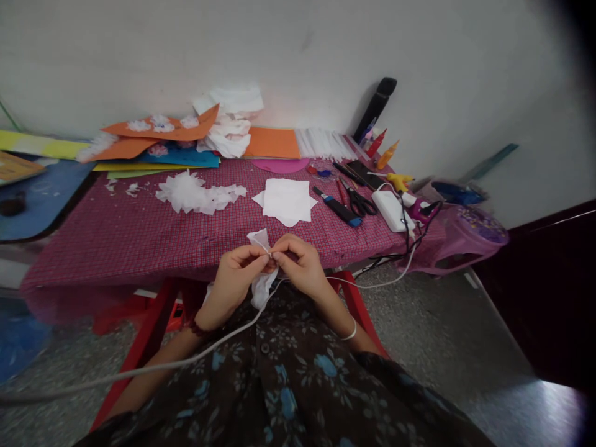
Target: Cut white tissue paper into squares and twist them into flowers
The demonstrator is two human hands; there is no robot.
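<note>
Just off the table's front edge, my left hand (237,282) and my right hand (300,267) meet, thumbs and forefingers pinched together. Between them is a piece of thin white tissue paper (261,290), gathered at its middle, with one end poking up and the other hanging below. Whatever fine detail lies at the fingertips is too small to make out. Behind my hands a stack of white tissue squares (287,200) lies flat on the checked cloth, its corners fanned out. A heap of cut white tissue pieces (190,192) spreads to its left.
Right of the stack lie a blue-black cutter (338,207), black scissors (359,200) and a white power bank (392,211) with tangled cables. A white cable (205,355) crosses my lap. Orange sheets (272,143) and crumpled tissue (227,133) line the wall. A pink stool (465,239) stands right.
</note>
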